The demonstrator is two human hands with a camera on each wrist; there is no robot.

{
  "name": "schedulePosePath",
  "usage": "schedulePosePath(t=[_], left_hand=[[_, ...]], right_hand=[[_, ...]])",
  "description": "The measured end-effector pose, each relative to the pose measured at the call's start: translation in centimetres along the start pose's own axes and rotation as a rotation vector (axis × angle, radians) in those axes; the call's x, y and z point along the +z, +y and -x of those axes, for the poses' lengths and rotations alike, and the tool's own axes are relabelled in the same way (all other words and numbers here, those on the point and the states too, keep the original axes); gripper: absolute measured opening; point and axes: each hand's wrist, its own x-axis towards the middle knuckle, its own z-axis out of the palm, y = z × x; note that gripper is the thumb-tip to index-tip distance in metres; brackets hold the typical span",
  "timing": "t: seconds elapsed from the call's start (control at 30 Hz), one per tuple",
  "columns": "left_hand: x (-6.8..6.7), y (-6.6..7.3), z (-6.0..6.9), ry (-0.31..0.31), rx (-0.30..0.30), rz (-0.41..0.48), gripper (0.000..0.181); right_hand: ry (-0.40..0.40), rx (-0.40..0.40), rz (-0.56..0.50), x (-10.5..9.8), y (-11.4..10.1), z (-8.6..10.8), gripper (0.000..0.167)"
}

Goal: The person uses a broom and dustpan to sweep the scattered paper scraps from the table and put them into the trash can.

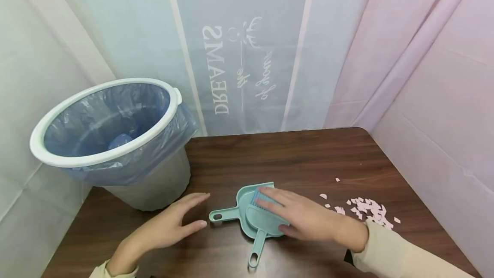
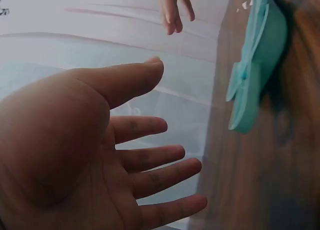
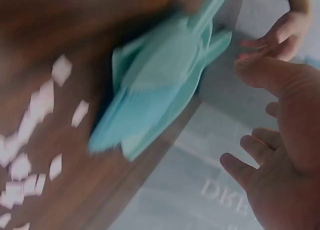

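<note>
A mint-green dustpan [image 1: 243, 196] lies on the table, its handle pointing left. On top of it rests a small matching hand brush [image 1: 257, 243] with light-blue bristles [image 3: 137, 112], handle toward the near edge. My right hand [image 1: 308, 216] is above the brush and dustpan, partly hiding them in the head view; the right wrist view shows it apart from them, holding nothing. Left of the dustpan handle, my left hand [image 1: 166, 226] is held above the table with fingers spread, palm bare in the left wrist view. White paper scraps [image 1: 372, 211] lie scattered right of the dustpan.
A tall bin [image 1: 170, 183] with a white rim and a blue plastic liner stands at the back left, with something blue inside. The dark wooden table [image 1: 270, 153] meets a printed curtain [image 1: 247, 119] behind. Pale cloth [image 1: 444, 140] hangs along the right side.
</note>
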Motion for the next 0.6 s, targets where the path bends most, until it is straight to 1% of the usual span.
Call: schedulePosePath(t=[0.1,0.2,0.27,0.37,0.47,0.53,0.6], left_hand=[[1.0,-0.4,0.9,-0.009,-0.024,0.03,0.064],[1.9,-0.8,1.3,0.001,-0.045,0.068,0.068],[2.6,-1.1,1.3,0.018,-0.064,0.099,0.07],[3.5,-1.2,0.8,0.056,-0.102,0.156,0.07],[4.4,-1.1,0.1,0.122,-0.155,0.184,0.067],[5.0,-0.9,-0.4,0.161,-0.186,0.206,0.064],[5.6,-0.8,-1.0,0.186,-0.191,0.219,0.062]], right_hand=[[-0.014,-0.037,0.0,0.8,-1.2,0.0,0.099],[-0.047,-0.063,0.017,1.6,-2.1,0.0,0.097],[-0.071,-0.078,0.03,2.2,-2.7,0.0,0.094],[-0.091,-0.098,0.037,3.3,-3.5,-0.1,0.089],[-0.087,-0.122,0.078,4.5,-4.2,-0.2,0.083],[-0.069,-0.143,0.125,5.2,-4.7,-0.3,0.073],[-0.051,-0.154,0.166,5.8,-5.1,-0.3,0.062]])
